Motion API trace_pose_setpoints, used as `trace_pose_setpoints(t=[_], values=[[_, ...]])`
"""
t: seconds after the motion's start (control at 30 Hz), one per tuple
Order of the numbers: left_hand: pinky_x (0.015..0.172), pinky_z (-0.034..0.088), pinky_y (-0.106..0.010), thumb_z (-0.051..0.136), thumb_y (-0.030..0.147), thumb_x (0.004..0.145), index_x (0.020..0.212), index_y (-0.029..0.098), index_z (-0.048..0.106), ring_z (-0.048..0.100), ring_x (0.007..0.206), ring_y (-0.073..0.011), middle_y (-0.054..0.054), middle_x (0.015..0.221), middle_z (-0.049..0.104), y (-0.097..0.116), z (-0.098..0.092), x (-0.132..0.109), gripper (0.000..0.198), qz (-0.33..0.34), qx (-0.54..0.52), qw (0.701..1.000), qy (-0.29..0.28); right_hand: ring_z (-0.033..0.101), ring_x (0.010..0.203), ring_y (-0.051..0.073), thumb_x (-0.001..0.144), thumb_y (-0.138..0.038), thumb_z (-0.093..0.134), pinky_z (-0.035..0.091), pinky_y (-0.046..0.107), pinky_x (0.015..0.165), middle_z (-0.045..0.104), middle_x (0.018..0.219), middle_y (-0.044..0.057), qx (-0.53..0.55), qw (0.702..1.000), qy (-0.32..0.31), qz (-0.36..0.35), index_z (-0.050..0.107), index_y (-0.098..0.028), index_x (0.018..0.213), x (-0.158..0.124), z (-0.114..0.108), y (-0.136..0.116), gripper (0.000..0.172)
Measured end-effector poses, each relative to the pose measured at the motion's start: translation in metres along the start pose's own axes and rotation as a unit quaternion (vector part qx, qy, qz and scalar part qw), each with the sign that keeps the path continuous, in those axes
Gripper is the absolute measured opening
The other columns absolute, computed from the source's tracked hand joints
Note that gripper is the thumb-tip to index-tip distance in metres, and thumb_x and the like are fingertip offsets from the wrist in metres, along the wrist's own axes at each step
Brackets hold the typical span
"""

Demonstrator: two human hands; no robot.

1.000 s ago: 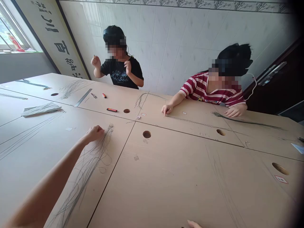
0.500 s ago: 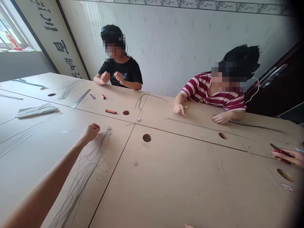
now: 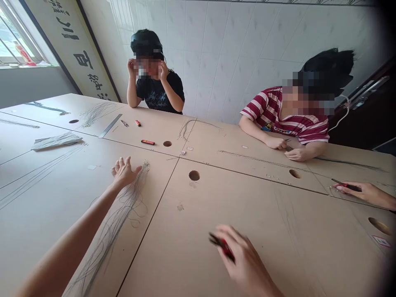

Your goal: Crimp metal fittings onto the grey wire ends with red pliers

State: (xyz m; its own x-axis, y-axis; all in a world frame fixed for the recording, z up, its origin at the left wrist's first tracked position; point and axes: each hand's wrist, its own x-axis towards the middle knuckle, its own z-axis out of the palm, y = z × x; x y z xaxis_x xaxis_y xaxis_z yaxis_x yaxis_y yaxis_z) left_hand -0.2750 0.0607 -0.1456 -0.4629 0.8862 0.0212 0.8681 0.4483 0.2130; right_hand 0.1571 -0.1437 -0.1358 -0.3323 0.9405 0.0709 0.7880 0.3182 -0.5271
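My left hand (image 3: pixel 124 172) is stretched over the table with its fingers spread. Its thumb points at a bundle of thin grey cords (image 3: pixel 123 214); whether it touches them I cannot tell. Small metal ends (image 3: pixel 145 165) cluster at the top of that bundle, and the loose strands trail toward me. Lower down, my right hand (image 3: pixel 243 262) is closed around small pliers (image 3: pixel 225 248) with red handles and dark jaws. The jaws point left, above bare tabletop. The right hand is slightly smeared by motion.
Across the table (image 3: pixel 192 231) sit a person in black (image 3: pixel 159 93) and a person in stripes (image 3: pixel 287 113). Another person's hand (image 3: pixel 368 193) holds pliers at the right. A lighter (image 3: pixel 147 142), a ruler (image 3: pixel 110 126), white strips (image 3: pixel 57 141) and several cable holes (image 3: pixel 194 175) are about.
My right hand has come into view with the pliers. My left hand has opened its fingers. The person in black has raised both hands to the head; the other person's pliers have moved left.
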Motion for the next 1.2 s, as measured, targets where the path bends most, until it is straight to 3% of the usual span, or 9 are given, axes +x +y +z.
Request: trace_pose_setpoints(t=[0.13, 0.23, 0.3, 0.4, 0.63, 0.8, 0.97, 1.07, 1.2], values=[[0.114, 0.01, -0.06, 0.03, 0.063, 0.089, 0.154, 0.015, 0.017, 0.004, 0.148, -0.0377, -0.02, 0.161, 0.006, 0.008, 0.006, -0.014, 0.082, 0.058, 0.01, 0.998, -0.013, 0.062, 0.078, 0.015, 0.093, -0.022, 0.043, 0.047, 0.026, 0.07, 0.066, 0.093, 0.005, -0.013, 0.998, -0.067, -0.013, 0.062, -0.02, 0.087, 0.148, -0.004, -0.049, 0.02], [0.116, 0.003, -0.056, 0.028, 0.053, 0.094, 0.152, 0.026, 0.027, 0.008, 0.149, -0.0294, -0.01, 0.162, 0.012, 0.011, 0.017, -0.027, 0.064, 0.13, 0.023, 0.991, -0.03, 0.062, 0.088, 0.016, 0.093, -0.025, 0.05, 0.049, 0.029, 0.076, 0.065, 0.1, 0.005, -0.021, 0.996, -0.084, -0.019, 0.063, -0.018, 0.096, 0.25, 0.02, -0.089, 0.015], [0.116, 0.003, -0.058, 0.025, 0.049, 0.097, 0.151, 0.024, 0.031, 0.013, 0.148, -0.0286, -0.011, 0.161, 0.019, 0.009, 0.024, -0.032, 0.06, 0.148, 0.031, 0.988, -0.033, 0.063, 0.086, 0.016, 0.094, -0.033, 0.054, 0.053, 0.034, 0.077, 0.064, 0.102, 0.005, -0.026, 0.993, -0.113, -0.021, 0.061, -0.015, 0.107, 0.298, 0.042, -0.11, 0.023], [0.115, 0.008, -0.059, 0.021, 0.048, 0.098, 0.152, 0.02, 0.027, 0.014, 0.148, -0.0294, -0.013, 0.16, 0.019, 0.005, 0.029, -0.033, 0.061, 0.155, 0.041, 0.987, -0.027, 0.063, 0.095, 0.018, 0.094, -0.035, 0.056, 0.054, 0.038, 0.082, 0.062, 0.113, 0.007, -0.033, 0.988, -0.146, -0.035, 0.059, -0.016, 0.116, 0.34, 0.072, -0.132, 0.029], [0.113, 0.015, -0.058, 0.021, 0.047, 0.098, 0.152, 0.012, 0.024, 0.014, 0.148, -0.0303, -0.017, 0.16, 0.017, 0.002, 0.032, -0.031, 0.065, 0.165, 0.045, 0.985, -0.032, 0.062, 0.103, 0.021, 0.093, -0.034, 0.058, 0.053, 0.042, 0.087, 0.06, 0.12, 0.009, -0.055, 0.977, -0.2, -0.048, 0.058, -0.016, 0.12, 0.377, 0.106, -0.148, 0.032], [0.114, 0.012, -0.058, 0.02, 0.049, 0.098, 0.154, 0.012, 0.017, 0.013, 0.148, -0.0303, -0.018, 0.159, 0.018, 0.001, 0.032, -0.029, 0.067, 0.169, 0.026, 0.985, -0.041, 0.061, 0.104, 0.021, 0.093, -0.034, 0.058, 0.052, 0.043, 0.088, 0.06, 0.121, 0.009, -0.074, 0.973, -0.213, -0.047, 0.058, -0.016, 0.12, 0.382, 0.111, -0.148, 0.032], [0.113, 0.021, -0.054, 0.013, 0.05, 0.099, 0.155, 0.014, 0.006, 0.016, 0.147, -0.0289, -0.02, 0.159, 0.017, -0.006, 0.02, -0.031, 0.068, 0.177, 0.008, 0.983, -0.047, 0.061, 0.104, 0.021, 0.093, -0.034, 0.057, 0.052, 0.043, 0.088, 0.06, 0.121, 0.009, -0.084, 0.972, -0.215, -0.052, 0.057, -0.016, 0.12, 0.379, 0.109, -0.151, 0.033], [0.114, 0.019, -0.055, 0.019, 0.052, 0.098, 0.155, 0.02, 0.015, 0.014, 0.147, -0.0305, -0.018, 0.16, 0.012, -0.011, 0.016, -0.04, 0.065, 0.194, 0.014, 0.98, -0.045, 0.061, 0.104, 0.021, 0.093, -0.035, 0.057, 0.052, 0.043, 0.089, 0.06, 0.121, 0.009, -0.088, 0.97, -0.221, -0.052, 0.057, -0.016, 0.12, 0.377, 0.108, -0.152, 0.033], [0.116, 0.006, -0.057, 0.029, 0.049, 0.098, 0.152, 0.025, 0.028, 0.008, 0.148, -0.0297, -0.012, 0.161, 0.012, -0.015, 0.019, -0.056, 0.059, 0.221, 0.034, 0.974, -0.04, 0.061, 0.105, 0.022, 0.093, -0.034, 0.058, 0.052, 0.043, 0.089, 0.059, 0.121, 0.009, -0.089, 0.968, -0.23, -0.05, 0.057, -0.016, 0.121, 0.377, 0.105, -0.148, 0.033]])
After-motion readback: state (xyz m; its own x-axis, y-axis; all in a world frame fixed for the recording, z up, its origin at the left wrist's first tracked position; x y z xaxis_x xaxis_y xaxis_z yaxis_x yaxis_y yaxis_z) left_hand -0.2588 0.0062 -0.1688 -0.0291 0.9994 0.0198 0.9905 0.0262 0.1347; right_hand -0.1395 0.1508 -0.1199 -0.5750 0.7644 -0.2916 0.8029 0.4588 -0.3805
